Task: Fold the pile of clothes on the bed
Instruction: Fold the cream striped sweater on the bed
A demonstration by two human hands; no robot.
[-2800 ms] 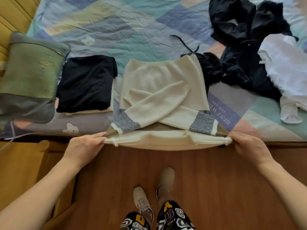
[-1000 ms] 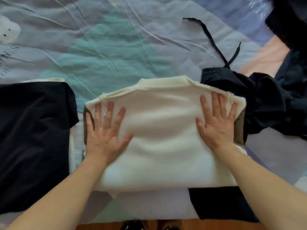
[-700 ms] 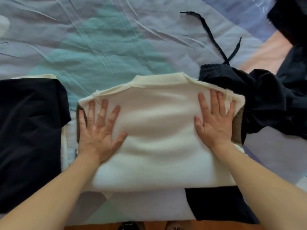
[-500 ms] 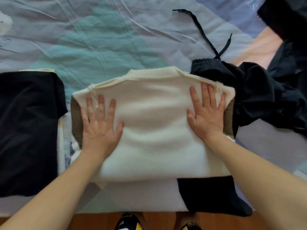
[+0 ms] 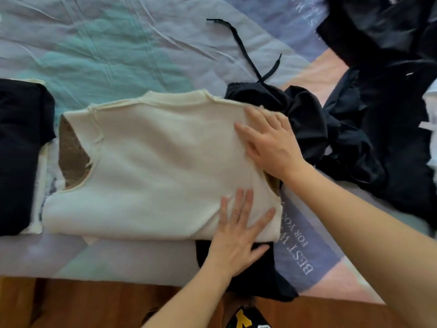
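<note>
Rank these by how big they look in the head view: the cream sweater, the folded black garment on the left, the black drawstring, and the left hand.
1. Cream sweater, clearly largest.
2. Folded black garment, though the frame edge cuts it off.
3. Left hand.
4. Black drawstring, long but very thin, so least area.

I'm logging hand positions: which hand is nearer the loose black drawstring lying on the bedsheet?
Right. The right hand presses the folded cream sweater's far right corner, below the black drawstring; the left hand rests at the near edge.

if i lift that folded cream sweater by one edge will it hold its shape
Probably not: the folded cream knit sweater looks soft and thick, so it would likely sag and unfold. It dents under the left hand and right hand, suggesting floppiness.
</note>
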